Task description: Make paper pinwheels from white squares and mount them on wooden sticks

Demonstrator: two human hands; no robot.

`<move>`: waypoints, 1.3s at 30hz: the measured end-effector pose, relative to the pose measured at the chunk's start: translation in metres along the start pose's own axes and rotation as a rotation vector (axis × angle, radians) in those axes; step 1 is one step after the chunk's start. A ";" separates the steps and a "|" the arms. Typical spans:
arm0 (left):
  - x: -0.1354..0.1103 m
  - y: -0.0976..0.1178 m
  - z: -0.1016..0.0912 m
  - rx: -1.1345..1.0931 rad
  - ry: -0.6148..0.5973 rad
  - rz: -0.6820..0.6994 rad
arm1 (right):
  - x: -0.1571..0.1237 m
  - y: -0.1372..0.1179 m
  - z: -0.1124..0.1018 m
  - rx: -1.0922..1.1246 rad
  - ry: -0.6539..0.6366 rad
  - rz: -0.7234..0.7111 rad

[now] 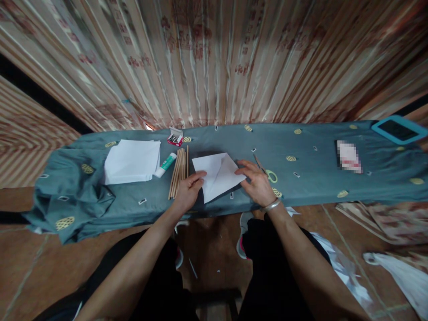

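white creased paper sheet (220, 176): left hand (189, 191) and right hand (258, 183) clamped on opposite edges, probably steadying its folds; green-handled metal scissors (268, 172) lie beside right hand, presumably for reach.

The widest passage is the cloth (317, 147) between the scissors (271, 175) on the right and the blurred item (349, 157) beyond; a far strip also runs between the paper (214, 171) and the curtain (214, 67), which walls off the far side. Left of the paper, the sticks (177, 174) stand in the way just beside the left hand (189, 192), with the glue (166, 165) and stack (132, 160) farther left and the box (175, 139) at their far end; the scissors hem in the right hand (257, 183)
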State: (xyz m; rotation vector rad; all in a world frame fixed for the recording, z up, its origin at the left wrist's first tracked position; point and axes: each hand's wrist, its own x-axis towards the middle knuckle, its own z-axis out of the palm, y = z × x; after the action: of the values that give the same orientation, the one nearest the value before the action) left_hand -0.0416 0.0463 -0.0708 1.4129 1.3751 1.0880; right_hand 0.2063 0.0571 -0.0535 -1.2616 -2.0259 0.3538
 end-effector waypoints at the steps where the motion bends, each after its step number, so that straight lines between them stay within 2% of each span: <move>1: 0.000 -0.001 0.000 -0.020 0.000 -0.018 | -0.003 0.000 0.000 -0.091 -0.023 -0.035; 5: -0.004 -0.006 0.010 -0.094 -0.065 -0.073 | -0.011 -0.010 0.004 -0.395 -0.098 -0.126; 9: -0.010 -0.011 0.021 -0.046 -0.126 0.003 | -0.014 -0.028 0.011 -0.511 -0.146 -0.208; 13: -0.014 0.000 0.011 0.340 -0.119 0.269 | -0.016 -0.029 0.015 -0.522 -0.117 -0.273; 15: -0.015 0.010 0.004 0.595 -0.012 0.435 | -0.017 -0.026 0.015 -0.504 -0.091 -0.294; 17: -0.017 0.019 0.000 0.799 0.042 0.543 | -0.019 -0.023 0.015 -0.471 -0.088 -0.324; 22: -0.022 0.025 0.004 1.007 0.014 0.702 | -0.024 -0.024 0.016 -0.350 -0.180 -0.320; 26: -0.020 0.021 0.000 1.031 -0.032 0.722 | -0.030 -0.019 0.013 -0.226 -0.229 -0.270; 30: -0.017 0.018 -0.007 0.915 -0.096 0.700 | -0.033 -0.009 0.005 -0.053 -0.246 -0.167; 34: -0.020 0.013 -0.006 0.765 -0.176 0.617 | -0.032 -0.006 -0.002 0.117 -0.232 -0.017; 39: -0.021 0.008 -0.006 0.718 -0.226 0.477 | -0.030 -0.005 -0.001 0.196 -0.203 0.198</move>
State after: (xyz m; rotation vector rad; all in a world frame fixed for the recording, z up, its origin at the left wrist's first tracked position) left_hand -0.0455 0.0256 -0.0623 2.3980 1.3526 0.6884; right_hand 0.2117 0.0283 -0.0621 -1.3493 -1.9780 0.7830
